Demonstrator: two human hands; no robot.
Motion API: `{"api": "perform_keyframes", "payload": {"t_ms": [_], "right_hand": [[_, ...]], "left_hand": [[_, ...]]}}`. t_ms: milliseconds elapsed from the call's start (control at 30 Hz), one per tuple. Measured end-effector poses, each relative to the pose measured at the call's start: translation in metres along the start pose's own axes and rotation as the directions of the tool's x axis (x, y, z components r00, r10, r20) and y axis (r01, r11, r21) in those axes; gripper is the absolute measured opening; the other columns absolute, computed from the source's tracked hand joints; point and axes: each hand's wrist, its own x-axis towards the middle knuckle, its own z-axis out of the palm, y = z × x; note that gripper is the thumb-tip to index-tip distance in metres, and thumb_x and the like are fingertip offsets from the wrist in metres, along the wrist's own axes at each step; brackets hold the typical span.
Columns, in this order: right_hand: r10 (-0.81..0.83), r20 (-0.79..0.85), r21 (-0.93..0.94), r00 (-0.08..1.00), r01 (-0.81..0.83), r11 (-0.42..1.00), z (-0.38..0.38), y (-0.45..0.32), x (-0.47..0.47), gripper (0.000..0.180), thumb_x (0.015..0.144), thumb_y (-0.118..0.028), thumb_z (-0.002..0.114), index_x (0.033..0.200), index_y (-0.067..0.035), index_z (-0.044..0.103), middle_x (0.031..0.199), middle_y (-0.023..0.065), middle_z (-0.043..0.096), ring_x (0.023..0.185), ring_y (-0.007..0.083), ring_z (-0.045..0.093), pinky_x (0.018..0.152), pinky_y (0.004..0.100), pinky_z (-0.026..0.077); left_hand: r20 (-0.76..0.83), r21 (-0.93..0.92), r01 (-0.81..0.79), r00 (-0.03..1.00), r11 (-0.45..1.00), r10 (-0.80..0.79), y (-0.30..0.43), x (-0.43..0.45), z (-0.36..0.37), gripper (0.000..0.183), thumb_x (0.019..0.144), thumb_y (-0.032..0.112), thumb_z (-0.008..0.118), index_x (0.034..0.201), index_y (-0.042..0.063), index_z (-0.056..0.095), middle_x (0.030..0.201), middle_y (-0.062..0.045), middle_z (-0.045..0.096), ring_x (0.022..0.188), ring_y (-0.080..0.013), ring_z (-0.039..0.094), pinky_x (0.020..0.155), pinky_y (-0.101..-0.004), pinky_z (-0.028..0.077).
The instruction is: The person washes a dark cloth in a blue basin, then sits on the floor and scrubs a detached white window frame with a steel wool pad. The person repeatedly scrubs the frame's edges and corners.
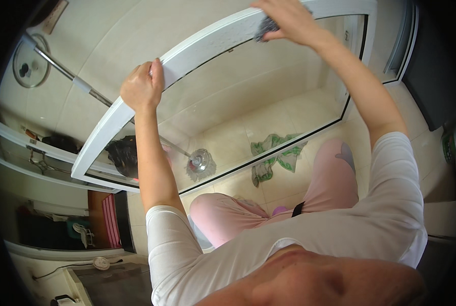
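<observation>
A white-framed glass door panel [209, 38] stands upright in front of my knees. My left hand [143, 85] is wrapped around its white edge on the left, thumb on top. Farther right, my right hand [289, 21] presses a dark grey scrubbing pad [267, 27], which looks like steel wool, against the same white frame. Small droplets or suds show on the frame just left of the pad. Through the glass pane [228, 99] I see the tiled floor. The pad is partly hidden by my fingers.
A mop with a metal pole [56, 63] leans behind the panel, its grey mop head [200, 164] on the floor. A black plastic bag [122, 155] is beside it. A crumpled green-and-white plastic bag or cloth [264, 168] lies near my knees. A glass lid [31, 61] is at upper left.
</observation>
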Motion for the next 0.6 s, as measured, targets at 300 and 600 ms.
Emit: {"api": "perform_keyframes", "payload": {"t_ms": [300,600], "right_hand": [[-0.095,0.181,0.187,0.979,0.061,0.981,0.04,-0.127,0.09,0.049,0.054,-0.03,0.083,0.085,-0.005,0.054,0.081,0.0096,0.06,0.079,0.0314,0.058,0.069,0.041,0.046],[-0.143,-0.123,0.38,0.982,0.18,0.907,0.061,-0.108,0.081,0.039,0.061,-0.031,0.076,0.082,-0.007,0.054,0.085,0.0097,0.061,0.084,0.0323,0.058,0.073,0.0424,0.046]], "left_hand": [[-0.061,0.005,-0.044,0.997,0.999,0.044,0.001,0.002,0.006,0.036,0.085,0.042,0.054,0.068,0.013,0.068,0.067,-0.005,0.064,0.06,-0.0282,0.061,0.055,-0.0394,0.047],[-0.342,-0.547,-0.3,0.932,0.782,0.118,0.061,-0.024,0.0,0.037,0.07,0.027,0.071,0.104,0.017,0.062,0.114,-0.008,0.057,0.099,-0.0297,0.054,0.085,-0.0429,0.041]]}}
